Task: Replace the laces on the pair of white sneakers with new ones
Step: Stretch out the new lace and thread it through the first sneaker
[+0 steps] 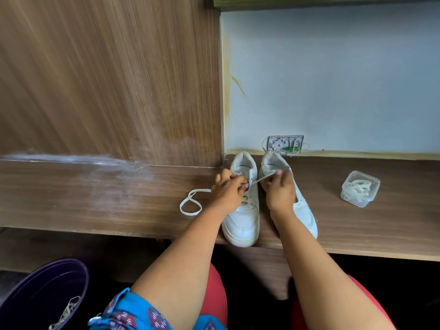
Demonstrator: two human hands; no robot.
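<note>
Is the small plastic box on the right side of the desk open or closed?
Open: the plastic box shows no lid, and the white laces inside rise to its rim.

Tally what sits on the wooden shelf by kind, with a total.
White sneakers: 2
Lace being threaded, its loose end looped left of the sneakers: 1
Clear plastic container holding more laces: 1
Total: 4

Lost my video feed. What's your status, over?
Left hand and right hand both pinching the lace. Threading left sneaker. Nothing in the way.
</note>
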